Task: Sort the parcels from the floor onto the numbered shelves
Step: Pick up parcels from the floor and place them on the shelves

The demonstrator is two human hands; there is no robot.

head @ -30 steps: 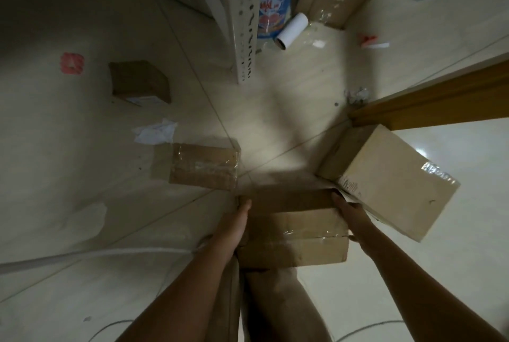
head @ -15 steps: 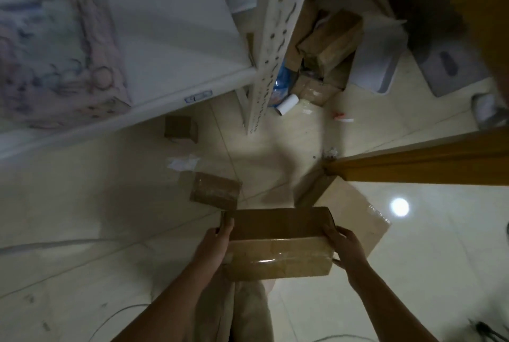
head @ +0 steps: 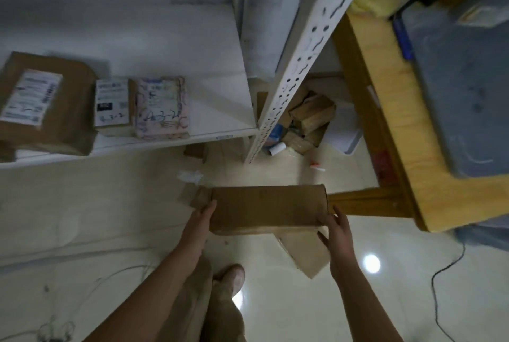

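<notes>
A long brown cardboard parcel (head: 267, 208) is held level in the air above the floor. My left hand (head: 199, 222) presses on its left end and my right hand (head: 334, 227) grips its right end. Ahead and to the left is a white shelf (head: 176, 47) carrying three labelled parcels: a large brown one (head: 44, 104), a small box (head: 114, 104) and a pinkish packet (head: 162, 107). Other parcels lie on the floor: a flat one (head: 305, 252) under my right hand, one (head: 192, 195) partly hidden behind the held parcel, and a small one (head: 196, 151) below the shelf edge.
A perforated white shelf post (head: 297, 60) stands just ahead. A wooden table (head: 385, 110) with a grey bin (head: 465, 93) is at the right. Cardboard boxes (head: 311, 118) and a paper roll (head: 276, 148) lie behind the post. Cables (head: 446, 272) run across the floor.
The parcel has risen from the floor in both hands as I stood up. My view has lifted, bringing the shelf with its parcels and the tabletop into sight.
</notes>
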